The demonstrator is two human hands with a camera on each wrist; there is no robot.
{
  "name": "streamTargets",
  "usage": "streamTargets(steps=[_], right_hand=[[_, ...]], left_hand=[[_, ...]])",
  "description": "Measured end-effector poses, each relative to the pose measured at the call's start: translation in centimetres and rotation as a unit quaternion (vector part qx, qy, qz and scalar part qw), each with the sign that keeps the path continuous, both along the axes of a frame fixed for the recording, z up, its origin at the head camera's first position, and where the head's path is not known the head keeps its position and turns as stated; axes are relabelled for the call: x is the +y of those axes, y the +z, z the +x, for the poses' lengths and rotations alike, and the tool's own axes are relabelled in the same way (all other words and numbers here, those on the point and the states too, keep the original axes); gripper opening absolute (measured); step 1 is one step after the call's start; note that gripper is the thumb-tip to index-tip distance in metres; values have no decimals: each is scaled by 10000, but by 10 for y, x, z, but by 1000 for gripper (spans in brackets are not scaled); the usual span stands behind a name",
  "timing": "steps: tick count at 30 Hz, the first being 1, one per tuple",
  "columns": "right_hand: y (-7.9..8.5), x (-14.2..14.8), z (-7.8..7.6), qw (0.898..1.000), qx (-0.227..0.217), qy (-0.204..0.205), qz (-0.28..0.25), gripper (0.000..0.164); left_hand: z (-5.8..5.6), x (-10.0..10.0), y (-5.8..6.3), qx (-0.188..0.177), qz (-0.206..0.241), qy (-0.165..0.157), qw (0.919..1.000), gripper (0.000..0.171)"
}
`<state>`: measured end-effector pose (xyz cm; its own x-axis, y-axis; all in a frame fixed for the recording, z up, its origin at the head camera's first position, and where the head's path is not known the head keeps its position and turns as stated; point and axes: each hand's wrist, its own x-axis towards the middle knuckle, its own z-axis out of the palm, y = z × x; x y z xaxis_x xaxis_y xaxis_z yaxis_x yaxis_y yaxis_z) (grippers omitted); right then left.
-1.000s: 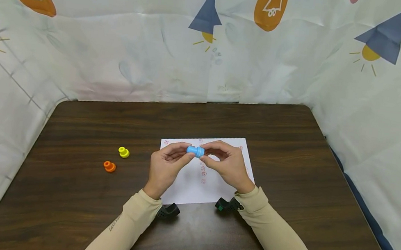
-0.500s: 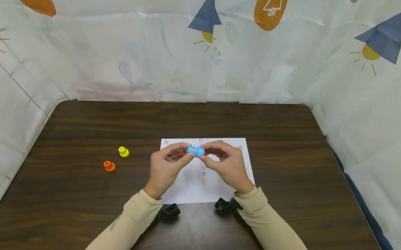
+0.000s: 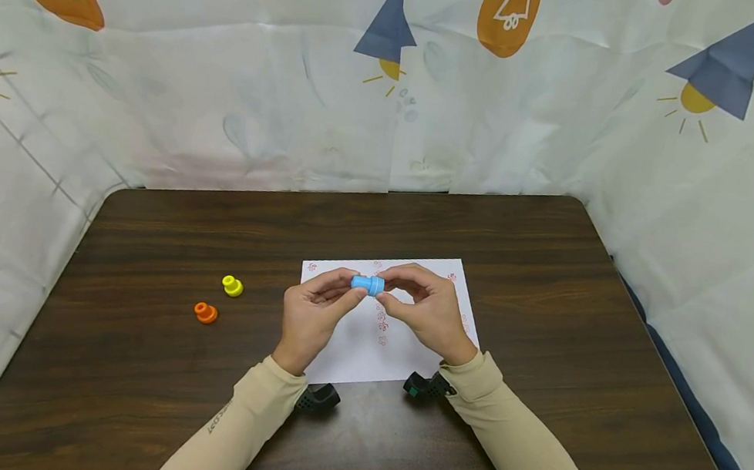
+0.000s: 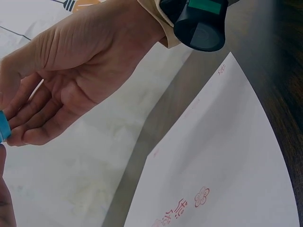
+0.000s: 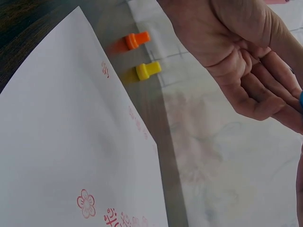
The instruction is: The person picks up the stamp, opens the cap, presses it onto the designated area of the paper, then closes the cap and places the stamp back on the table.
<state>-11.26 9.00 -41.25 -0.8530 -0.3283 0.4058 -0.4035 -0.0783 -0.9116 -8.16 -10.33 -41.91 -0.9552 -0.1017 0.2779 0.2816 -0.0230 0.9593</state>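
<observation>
A small light-blue stamp [image 3: 367,285] lies sideways in the air above a white sheet of paper [image 3: 363,357]. My left hand [image 3: 312,317] pinches its narrower end between thumb and fingertips. On the other side, my right hand [image 3: 429,315] pinches the wider end the same way. Red prints mark the paper, among them a flower [image 5: 86,204] that shows in the right wrist view. Only a sliver of the blue stamp [image 4: 4,126] enters the left wrist view, at its left edge.
To the left of the paper, a yellow stamp [image 3: 232,286] and an orange stamp [image 3: 205,313] stand on the dark wooden table [image 3: 125,361]. A white patterned curtain [image 3: 260,98] hangs behind the table and along its sides.
</observation>
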Motion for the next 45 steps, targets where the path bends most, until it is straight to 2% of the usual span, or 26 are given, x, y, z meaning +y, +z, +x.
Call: streamTargets(steps=[15,27,45], right_hand=[[1,-2,2,9999,84,-99,-14,26],[1,-4,2,9992,354,-160,-8,26],[0,-4,3,9962,824,-275,51,28]], left_hand=[[1,2,-1,115,32,58,9999,22],[0,3,-1,226,210,89,9995,22],[2,4,-1,245,138,112,9995,21]])
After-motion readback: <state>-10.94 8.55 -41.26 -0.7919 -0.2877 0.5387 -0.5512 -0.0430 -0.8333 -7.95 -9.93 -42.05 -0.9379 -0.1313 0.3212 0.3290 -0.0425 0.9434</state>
